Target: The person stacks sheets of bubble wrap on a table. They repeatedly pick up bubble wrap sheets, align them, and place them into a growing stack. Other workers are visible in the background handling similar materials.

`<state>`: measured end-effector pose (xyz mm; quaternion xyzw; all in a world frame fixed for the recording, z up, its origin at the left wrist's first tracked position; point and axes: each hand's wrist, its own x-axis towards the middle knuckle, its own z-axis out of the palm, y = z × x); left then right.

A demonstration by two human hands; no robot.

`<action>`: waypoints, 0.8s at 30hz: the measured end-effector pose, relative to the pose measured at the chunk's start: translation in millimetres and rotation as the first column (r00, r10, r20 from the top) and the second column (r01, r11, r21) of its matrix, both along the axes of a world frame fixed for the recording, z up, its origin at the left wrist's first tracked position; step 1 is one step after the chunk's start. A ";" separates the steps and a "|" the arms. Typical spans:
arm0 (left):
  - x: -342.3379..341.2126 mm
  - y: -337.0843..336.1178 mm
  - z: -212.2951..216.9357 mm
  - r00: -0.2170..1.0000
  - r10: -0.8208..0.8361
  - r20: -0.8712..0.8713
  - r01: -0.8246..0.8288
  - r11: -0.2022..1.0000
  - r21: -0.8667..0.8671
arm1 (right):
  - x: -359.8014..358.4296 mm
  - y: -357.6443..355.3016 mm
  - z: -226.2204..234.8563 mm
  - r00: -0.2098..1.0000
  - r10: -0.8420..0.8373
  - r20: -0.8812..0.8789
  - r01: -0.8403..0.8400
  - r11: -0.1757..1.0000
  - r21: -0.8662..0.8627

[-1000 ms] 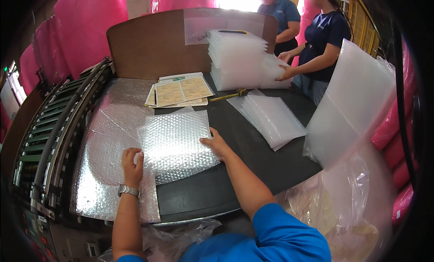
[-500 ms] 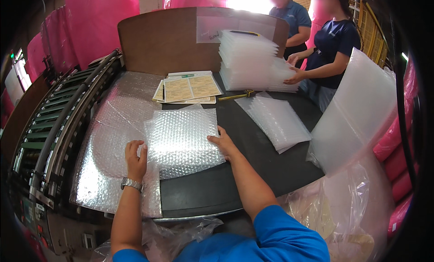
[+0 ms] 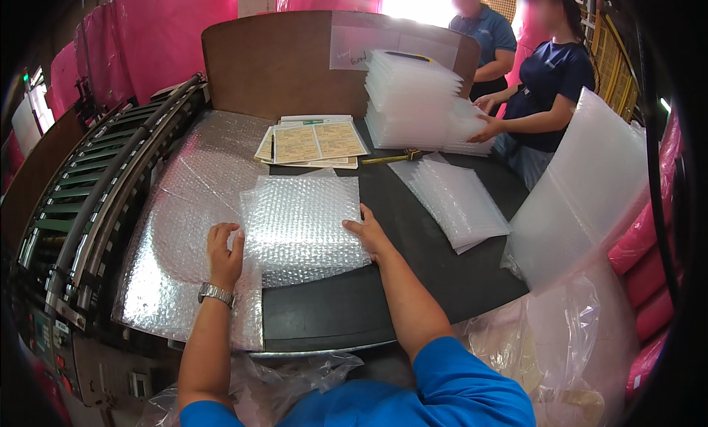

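Note:
A small stack of clear bubble wrap pouches (image 3: 306,220) lies in front of me on the dark table. My right hand (image 3: 366,234) grips the stack's right edge, with the thumb on top and the other fingers partly hidden at the side. Just off the left edge is my left hand (image 3: 226,251), its fingers loosely curled and its thumb apart, holding nothing. It hovers over a large bubble wrap sheet (image 3: 177,228) spread along the table's left side. A metal watch (image 3: 216,295) is on my left wrist.
Printed sheets (image 3: 313,143) and a yellow tape measure (image 3: 391,158) lie beyond the pouches. More pouches (image 3: 461,206) rest to the right. A tall pouch stack (image 3: 409,102) stands at the back, near a co-worker's hands (image 3: 487,125). A roller conveyor (image 3: 96,184) runs along the left.
The view has shifted slightly. My left hand has moved up a little beside the pouches, while my right hand keeps its grip on their right edge.

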<state>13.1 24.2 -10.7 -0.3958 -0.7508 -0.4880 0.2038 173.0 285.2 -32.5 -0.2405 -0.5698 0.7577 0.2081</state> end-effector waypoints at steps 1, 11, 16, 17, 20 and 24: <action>0.2 -0.1 0.0 1.000 0.004 -0.001 -0.004 1.000 -0.001 | 0.3 -0.9 1.2 1.000 0.002 -0.004 -0.002 1.000 -0.006; 1.3 -0.5 1.6 0.999 0.011 -0.045 -0.011 1.000 0.000 | -0.2 -1.8 0.5 1.000 -0.001 -0.021 0.001 1.000 -0.006; 14.0 -3.7 7.0 0.907 0.092 -0.410 -0.118 0.992 -0.040 | 0.0 -0.9 1.0 1.000 0.005 -0.015 -0.005 1.000 -0.015; 15.2 -3.2 7.7 0.893 0.112 -0.436 -0.148 0.988 -0.048 | 1.0 -1.3 2.0 1.000 0.002 -0.009 -0.002 1.000 -0.009; 14.7 -1.5 9.4 0.848 0.226 -0.480 -0.294 0.953 -0.072 | -2.5 3.4 -5.8 1.000 -0.004 -0.005 0.004 1.000 0.010; 0.3 -0.1 -0.1 0.884 0.317 -0.343 -0.453 0.764 -0.461 | 0.7 -0.5 0.4 0.998 0.047 -0.036 -0.047 0.999 0.015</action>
